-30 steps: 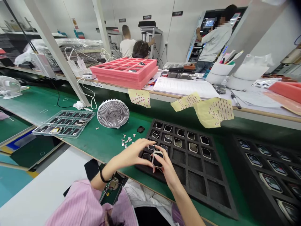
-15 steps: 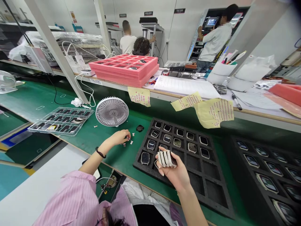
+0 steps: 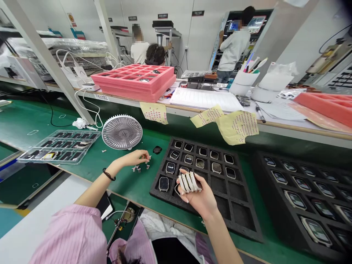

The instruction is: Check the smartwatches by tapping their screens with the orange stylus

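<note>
My right hand [image 3: 202, 200] is closed round a row of several pale watch cases [image 3: 189, 182], held on edge above a black foam tray [image 3: 236, 220]. Watches with dark screens, such as one smartwatch [image 3: 164, 184], sit in many of the tray's pockets. Over the green bench my left hand [image 3: 136, 157] has its fingers curled inward. A small pale piece [image 3: 150, 157] shows at its fingertips; whether it is gripped is unclear. Several similar small pieces [image 3: 139, 170] lie just below that hand. A black watch-like part [image 3: 157, 149] rests to its right.
A white-rimmed fan [image 3: 122, 132] stands behind my left hand. Left of it lies a clear plastic tray [image 3: 90, 137] of dark parts. A second black foam tray [image 3: 262, 183] of watches is at right. Pink foam trays [image 3: 129, 90] and papers [image 3: 203, 99] occupy the shelf. Co-workers are beyond.
The whole view has shifted, so things appear further left. My left hand's fingers have moved slightly relative to the small pieces, with another piece now visible below. My right hand still holds the watch cases.
</note>
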Tool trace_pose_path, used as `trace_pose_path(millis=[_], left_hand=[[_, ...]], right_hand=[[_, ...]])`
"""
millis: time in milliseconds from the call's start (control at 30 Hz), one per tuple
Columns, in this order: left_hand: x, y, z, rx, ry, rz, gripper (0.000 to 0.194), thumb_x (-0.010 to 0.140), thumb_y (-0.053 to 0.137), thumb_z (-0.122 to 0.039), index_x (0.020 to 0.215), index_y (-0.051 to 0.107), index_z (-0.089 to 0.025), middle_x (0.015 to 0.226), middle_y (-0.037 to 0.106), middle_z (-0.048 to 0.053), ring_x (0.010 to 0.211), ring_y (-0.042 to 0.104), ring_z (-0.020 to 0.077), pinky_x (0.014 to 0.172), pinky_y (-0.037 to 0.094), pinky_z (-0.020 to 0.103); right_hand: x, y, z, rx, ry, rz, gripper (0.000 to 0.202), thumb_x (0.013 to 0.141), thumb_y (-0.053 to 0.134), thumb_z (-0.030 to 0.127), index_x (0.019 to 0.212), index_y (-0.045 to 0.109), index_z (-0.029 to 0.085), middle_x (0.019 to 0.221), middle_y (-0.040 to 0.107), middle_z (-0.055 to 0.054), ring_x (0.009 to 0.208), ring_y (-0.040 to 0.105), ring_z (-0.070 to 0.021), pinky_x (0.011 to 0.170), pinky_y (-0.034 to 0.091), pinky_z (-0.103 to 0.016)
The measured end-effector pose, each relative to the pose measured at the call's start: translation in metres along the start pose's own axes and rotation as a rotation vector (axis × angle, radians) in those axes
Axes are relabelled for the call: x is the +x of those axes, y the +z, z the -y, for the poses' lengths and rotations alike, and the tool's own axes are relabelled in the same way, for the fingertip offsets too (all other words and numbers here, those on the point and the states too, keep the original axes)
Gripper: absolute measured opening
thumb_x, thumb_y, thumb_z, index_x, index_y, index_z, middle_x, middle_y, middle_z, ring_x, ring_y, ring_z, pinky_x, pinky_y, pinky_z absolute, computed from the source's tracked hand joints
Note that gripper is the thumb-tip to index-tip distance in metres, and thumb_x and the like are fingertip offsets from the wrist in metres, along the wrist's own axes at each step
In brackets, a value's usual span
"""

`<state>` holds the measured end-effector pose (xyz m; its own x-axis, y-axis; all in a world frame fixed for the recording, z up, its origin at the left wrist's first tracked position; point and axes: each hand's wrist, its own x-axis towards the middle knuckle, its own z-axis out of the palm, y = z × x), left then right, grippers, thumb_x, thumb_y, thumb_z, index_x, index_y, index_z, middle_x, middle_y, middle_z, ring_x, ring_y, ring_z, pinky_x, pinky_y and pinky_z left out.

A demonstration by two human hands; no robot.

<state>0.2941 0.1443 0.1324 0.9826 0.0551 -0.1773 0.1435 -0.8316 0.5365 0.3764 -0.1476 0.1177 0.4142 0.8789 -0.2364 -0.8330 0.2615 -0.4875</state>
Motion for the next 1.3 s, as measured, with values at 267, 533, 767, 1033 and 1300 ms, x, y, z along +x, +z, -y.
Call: trace_pose_path(millis=[267,533,767,1033,1300], left_hand=[[-0.019,0.020,-0.104,-0.383,0.564,-0.232,0.017,0.088,0.060,-0.025,0.094,0.072,-0.016,0.092,0.072,0.010,0.085,0.067,0.0168,0.076,0.053,0.026],[-0.016,0.034,-0.109,-0.226,0.784,-0.237,0.017,0.090,0.057,-0.019,0.088,0.073,-0.017,0.092,0.069,0.012,0.089,0.062,0.0180,0.081,0.050,0.029],[-0.016,0.037,-0.108,-0.088,0.742,-0.200,0.021,0.092,0.052,-0.022,0.091,0.074,-0.020,0.093,0.068,0.010,0.086,0.060,0.0174,0.079,0.047,0.029],[-0.019,0.036,-0.107,-0.302,0.662,-0.068,0.018,0.089,0.059,-0.027,0.096,0.074,-0.020,0.093,0.066,0.009,0.089,0.059,0.0169,0.082,0.047,0.028],[-0.023,0.036,-0.105,-0.335,0.587,0.034,0.024,0.082,0.065,-0.037,0.077,0.059,-0.014,0.090,0.057,0.007,0.072,0.050,0.0120,0.066,0.044,0.022]], right_hand=[[-0.002,0.008,0.000,-0.012,0.013,0.009,0.038,0.085,0.046,0.037,0.115,0.056,0.015,0.084,0.067,-0.008,0.057,0.057,-0.0185,0.045,0.038,-0.027],[-0.005,0.013,-0.001,-0.006,0.028,0.042,0.038,0.083,0.051,0.039,0.114,0.058,0.017,0.080,0.064,-0.006,0.057,0.057,-0.0180,0.047,0.042,-0.029],[-0.005,0.014,-0.005,-0.006,0.010,0.035,0.038,0.085,0.050,0.037,0.118,0.056,0.019,0.080,0.064,-0.005,0.056,0.056,-0.0178,0.046,0.040,-0.027],[-0.010,0.013,-0.010,-0.012,0.027,0.044,0.054,0.085,0.051,0.037,0.136,0.042,0.022,0.080,0.064,-0.005,0.054,0.057,-0.0180,0.040,0.038,-0.024],[-0.019,0.012,-0.028,-0.160,0.034,0.081,0.058,0.085,0.056,0.030,0.139,0.038,0.026,0.082,0.064,-0.003,0.052,0.059,-0.0155,0.040,0.046,-0.025]])
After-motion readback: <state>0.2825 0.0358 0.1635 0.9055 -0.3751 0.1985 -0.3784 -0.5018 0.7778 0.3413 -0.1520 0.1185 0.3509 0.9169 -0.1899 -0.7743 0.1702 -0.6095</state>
